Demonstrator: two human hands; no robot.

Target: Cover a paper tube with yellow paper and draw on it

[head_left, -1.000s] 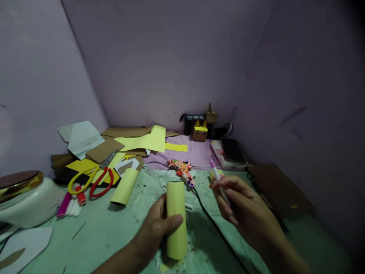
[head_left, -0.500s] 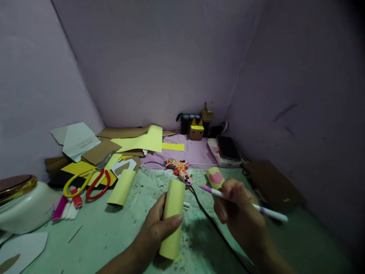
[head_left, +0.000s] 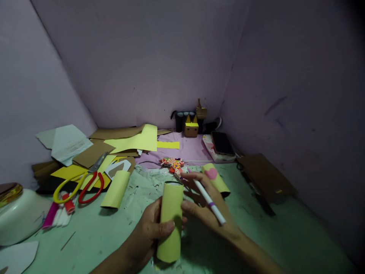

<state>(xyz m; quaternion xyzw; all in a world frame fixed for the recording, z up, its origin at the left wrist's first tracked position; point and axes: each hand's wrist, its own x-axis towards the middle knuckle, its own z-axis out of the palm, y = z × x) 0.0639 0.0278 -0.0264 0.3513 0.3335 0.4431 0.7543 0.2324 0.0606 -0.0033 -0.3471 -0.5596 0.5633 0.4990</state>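
My left hand is wrapped around a pale yellow paper-covered tube, held nearly upright with its open top showing. Beside it, my right hand holds a white marker with a purple band, lying between the fingers; its tip end is mostly hidden. The right thumb and fingertips are at the tube's right edge. Behind the right hand lies another yellow tube bearing a pink heart. A plain yellow tube rests on the table to the left.
Scissors, marker caps and paper and cardboard pieces lie left. A glue-gun-shaped patterned thing sits mid-table. Farther back are a small cardboard box figure and a phone; a brown board lies right.
My right hand has moved left to the tube with the marker, which now slants differently. In my left hand the tube stands more upright. The view has shifted slightly right.
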